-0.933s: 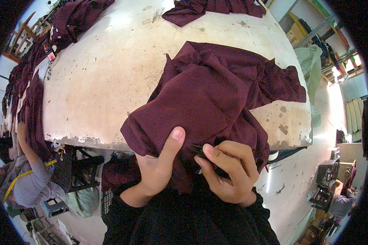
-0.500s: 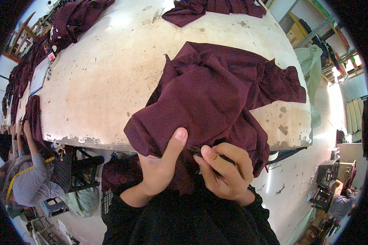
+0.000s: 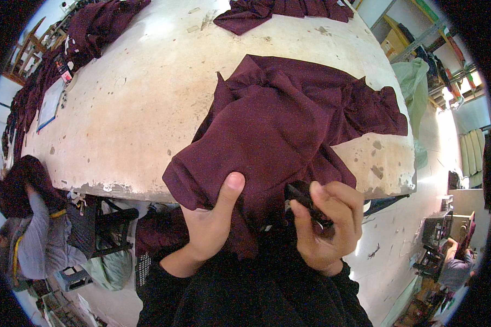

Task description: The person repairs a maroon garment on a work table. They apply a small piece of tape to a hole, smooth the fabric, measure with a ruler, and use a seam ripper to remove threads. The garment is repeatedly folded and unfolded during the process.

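Observation:
A maroon garment [image 3: 267, 131] lies in folds on the near part of the table and hangs over its front edge. My left hand [image 3: 210, 231] is closed on the garment's near left edge, thumb on top and fingers hidden beneath the cloth. In my right hand [image 3: 333, 223] is a small pair of black thread snips [image 3: 297, 195], held between thumb and fingers. The snips are beside the cloth, a short way right of my left thumb; their tips are hard to make out.
The pale, stained table [image 3: 125, 120] bears more maroon cloth [image 3: 283, 11] at the far edge and a heap [image 3: 101, 32] far left. A clipboard [image 3: 50, 106] lies at its left side. A co-worker in grey [image 3: 41, 234] is at the left, near a black crate [image 3: 84, 226].
My right hand has moved right, away from my left thumb, bringing the black snips into clearer view. My left hand keeps its hold. The co-worker at left has drawn dark cloth off the table edge.

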{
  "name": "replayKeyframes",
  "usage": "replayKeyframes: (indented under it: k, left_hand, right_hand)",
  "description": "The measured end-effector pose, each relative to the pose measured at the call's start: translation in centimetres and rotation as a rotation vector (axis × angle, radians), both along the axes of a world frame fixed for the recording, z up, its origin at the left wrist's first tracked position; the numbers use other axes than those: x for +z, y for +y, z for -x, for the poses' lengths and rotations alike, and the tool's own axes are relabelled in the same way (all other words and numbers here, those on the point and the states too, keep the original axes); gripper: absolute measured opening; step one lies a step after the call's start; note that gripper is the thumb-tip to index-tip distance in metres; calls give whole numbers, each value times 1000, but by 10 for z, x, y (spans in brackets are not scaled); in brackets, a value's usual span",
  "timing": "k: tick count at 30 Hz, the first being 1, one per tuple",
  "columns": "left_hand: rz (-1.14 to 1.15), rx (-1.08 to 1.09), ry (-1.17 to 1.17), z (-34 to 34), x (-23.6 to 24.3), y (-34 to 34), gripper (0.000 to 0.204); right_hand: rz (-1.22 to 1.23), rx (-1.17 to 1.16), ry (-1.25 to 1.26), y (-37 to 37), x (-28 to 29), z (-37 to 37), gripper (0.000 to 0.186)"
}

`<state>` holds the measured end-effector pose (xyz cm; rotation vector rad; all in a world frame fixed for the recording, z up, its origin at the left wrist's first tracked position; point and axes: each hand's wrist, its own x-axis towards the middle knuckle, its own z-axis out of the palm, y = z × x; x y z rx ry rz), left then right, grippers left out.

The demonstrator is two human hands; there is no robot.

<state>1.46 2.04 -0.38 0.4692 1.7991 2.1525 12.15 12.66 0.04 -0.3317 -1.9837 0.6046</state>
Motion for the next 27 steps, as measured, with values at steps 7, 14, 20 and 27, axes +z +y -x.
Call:
replayKeyframes:
  k: [7,14,20,27]
  left_hand:
    - [12,-39,-317,7,0,-1,38]
    - [-24,-10,-273,5,-4,-3,34]
    - [-45,-32,-288,4,-4,-3,34]
    - [-39,-43,-289,4,0,-2,34]
  right_hand:
    - [133,141,-154,-3,-4,-2,40]
    - [88,95,-48,1,-2,2,43]
    - [96,111,-99,-1,0,4,41]
    - [94,121,-78,-2,-2,6,40]
